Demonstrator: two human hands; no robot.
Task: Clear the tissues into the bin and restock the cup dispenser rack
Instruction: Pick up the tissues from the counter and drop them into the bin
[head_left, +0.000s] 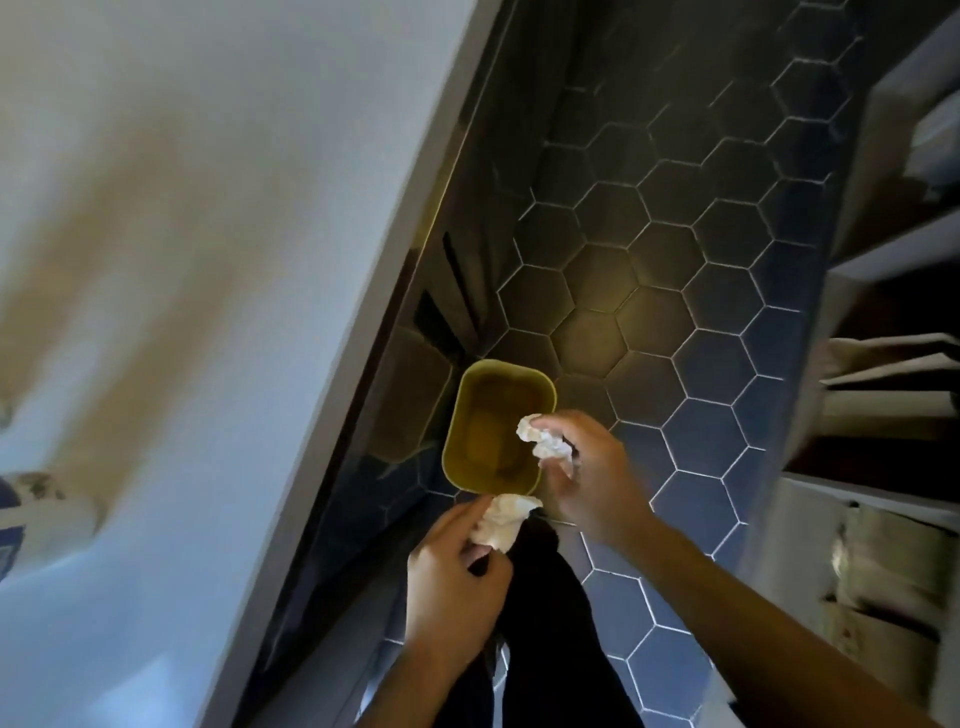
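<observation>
A small yellow bin (467, 384) stands on the dark hexagon-tiled floor beside the counter's edge, and its inside looks bare. My right hand (592, 478) hovers over the bin's right rim, shut on a crumpled white tissue (548, 441). Just below the bin's near rim, my left hand (452, 582) grips a second crumpled white tissue (506, 519). The cup dispenser rack is not in view.
A pale countertop (208, 312) fills the left half, with its edge running diagonally down past the bin. Shelves (883, 364) holding blurred items line the right side. My dark trouser legs (550, 623) show below the hands. Hexagon floor tiles (701, 312) stretch away between counter and shelves.
</observation>
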